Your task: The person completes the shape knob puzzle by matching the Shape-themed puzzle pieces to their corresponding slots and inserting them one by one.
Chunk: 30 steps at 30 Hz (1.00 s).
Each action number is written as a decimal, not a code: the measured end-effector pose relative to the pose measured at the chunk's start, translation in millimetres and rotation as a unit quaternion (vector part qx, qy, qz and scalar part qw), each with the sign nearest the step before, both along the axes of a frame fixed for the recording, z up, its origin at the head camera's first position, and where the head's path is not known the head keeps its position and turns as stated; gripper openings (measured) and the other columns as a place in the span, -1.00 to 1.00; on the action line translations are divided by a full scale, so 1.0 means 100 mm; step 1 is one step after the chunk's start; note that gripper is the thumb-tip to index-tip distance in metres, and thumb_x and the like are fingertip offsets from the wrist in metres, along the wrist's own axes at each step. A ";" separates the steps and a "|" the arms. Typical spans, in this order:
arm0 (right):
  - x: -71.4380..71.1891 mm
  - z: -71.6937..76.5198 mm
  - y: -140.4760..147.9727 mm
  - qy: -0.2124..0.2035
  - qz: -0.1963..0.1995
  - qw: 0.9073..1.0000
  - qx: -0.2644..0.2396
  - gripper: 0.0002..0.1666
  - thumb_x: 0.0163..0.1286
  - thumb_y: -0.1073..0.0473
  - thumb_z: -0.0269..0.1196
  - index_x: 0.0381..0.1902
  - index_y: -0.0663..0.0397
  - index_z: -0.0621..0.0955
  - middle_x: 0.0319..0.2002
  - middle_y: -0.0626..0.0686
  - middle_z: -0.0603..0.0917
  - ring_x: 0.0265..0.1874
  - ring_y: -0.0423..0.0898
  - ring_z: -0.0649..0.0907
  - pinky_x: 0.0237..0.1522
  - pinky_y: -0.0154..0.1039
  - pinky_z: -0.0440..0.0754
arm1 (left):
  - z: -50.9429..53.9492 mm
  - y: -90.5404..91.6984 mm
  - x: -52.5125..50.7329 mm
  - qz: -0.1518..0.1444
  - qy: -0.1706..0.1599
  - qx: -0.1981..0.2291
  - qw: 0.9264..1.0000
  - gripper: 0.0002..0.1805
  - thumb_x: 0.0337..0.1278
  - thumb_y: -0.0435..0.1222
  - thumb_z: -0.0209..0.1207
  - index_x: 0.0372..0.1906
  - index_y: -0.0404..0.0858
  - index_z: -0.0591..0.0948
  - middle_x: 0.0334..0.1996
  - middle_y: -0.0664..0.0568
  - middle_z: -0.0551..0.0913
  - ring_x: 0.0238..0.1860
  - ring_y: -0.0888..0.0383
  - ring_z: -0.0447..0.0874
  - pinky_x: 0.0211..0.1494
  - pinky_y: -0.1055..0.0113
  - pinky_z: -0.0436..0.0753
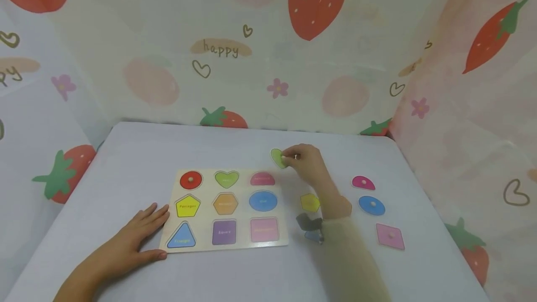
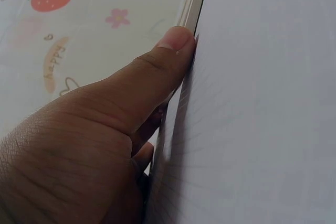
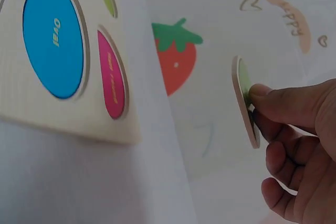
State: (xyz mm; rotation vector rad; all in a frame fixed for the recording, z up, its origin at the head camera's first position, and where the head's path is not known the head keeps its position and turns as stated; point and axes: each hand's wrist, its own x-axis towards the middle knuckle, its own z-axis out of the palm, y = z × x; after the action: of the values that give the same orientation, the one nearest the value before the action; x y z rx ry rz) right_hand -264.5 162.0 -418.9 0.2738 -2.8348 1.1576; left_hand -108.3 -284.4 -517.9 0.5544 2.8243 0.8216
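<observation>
A pale shape-puzzle board [image 1: 204, 234] with colored recesses lies flat on the table. In its top left corner sits a red circle piece [image 1: 190, 181] with a knob. My left hand [image 1: 126, 246] rests beside the board, fingers spread and straight, the fingertips and thumb at its left edge; in the left wrist view the thumb [image 2: 152, 72] lies along that edge. Above the board's far right corner, my right hand [image 1: 308, 164] pinches a green heart piece [image 1: 276, 156] between thumb and finger. The right wrist view shows this heart tilted nearly edge-on.
Right of the right arm lie a magenta half-circle piece [image 1: 360, 181], a blue oval piece [image 1: 368, 205] and a pink four-sided piece [image 1: 387, 236]. Under the right forearm are a yellow piece [image 1: 309, 202] and a partly hidden blue piece [image 1: 311, 236]. Strawberry-patterned cloth [image 1: 260, 69] surrounds the table.
</observation>
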 end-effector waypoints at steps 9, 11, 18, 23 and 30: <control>-0.04 -0.03 -0.32 0.012 0.029 0.999 0.005 -0.83 0.33 0.21 0.42 -0.13 0.04 0.82 -0.16 0.01 0.79 -0.16 0.00 0.59 -0.03 -0.11 0.57 | 0.05 0.00 0.01 -0.002 0.004 0.006 1.000 0.09 0.01 0.36 0.30 0.60 -0.03 0.26 0.62 0.09 0.18 0.65 -0.14 -0.12 0.52 0.62 -0.47; -0.06 -0.05 -0.40 0.011 0.034 0.999 0.008 -0.82 0.33 0.20 0.42 -0.12 0.05 0.81 -0.14 0.01 0.80 -0.15 -0.01 0.61 0.00 -0.09 0.59 | 0.05 0.01 0.01 0.002 -0.004 0.009 1.000 0.10 0.00 0.36 0.30 0.60 -0.03 0.25 0.62 0.09 0.17 0.65 -0.14 -0.14 0.61 0.44 -0.41; -0.09 -0.13 -0.63 -0.025 0.040 0.999 -0.023 -0.76 0.30 0.20 0.42 -0.08 0.08 0.79 -0.07 0.06 0.79 -0.02 0.01 0.69 0.18 -0.02 0.62 | 0.04 0.01 -0.01 0.008 -0.016 0.015 1.000 0.11 -0.04 0.37 0.32 0.60 -0.03 0.27 0.62 0.10 0.17 0.66 -0.15 -0.15 0.69 0.01 -0.18; -0.12 -0.22 -0.76 -0.028 0.058 0.998 -0.025 -0.75 0.29 0.23 0.43 -0.06 0.09 0.79 -0.06 0.05 0.80 0.05 0.00 0.70 0.25 -0.07 0.60 | 0.02 0.02 -0.01 0.002 -0.009 0.015 1.000 0.11 -0.03 0.36 0.32 0.60 -0.05 0.27 0.62 0.08 0.18 0.65 -0.15 -0.14 0.63 0.40 -0.38; -0.12 -0.26 -0.96 -0.051 0.081 0.995 -0.032 -0.72 0.33 0.21 0.41 -0.01 0.08 0.77 -0.03 0.03 0.79 -0.02 -0.06 0.70 0.09 -0.15 0.69 | 0.00 0.00 -0.02 0.003 -0.009 0.006 1.000 0.12 -0.03 0.37 0.32 0.60 -0.03 0.25 0.62 0.10 0.17 0.66 -0.13 -0.15 0.60 0.46 -0.43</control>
State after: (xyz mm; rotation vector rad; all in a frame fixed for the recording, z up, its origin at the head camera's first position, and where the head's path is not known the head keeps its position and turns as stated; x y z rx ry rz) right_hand -276.0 65.6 -445.2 0.4601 -2.9026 1.3263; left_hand -109.9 -283.9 -517.5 0.5367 2.8087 0.8414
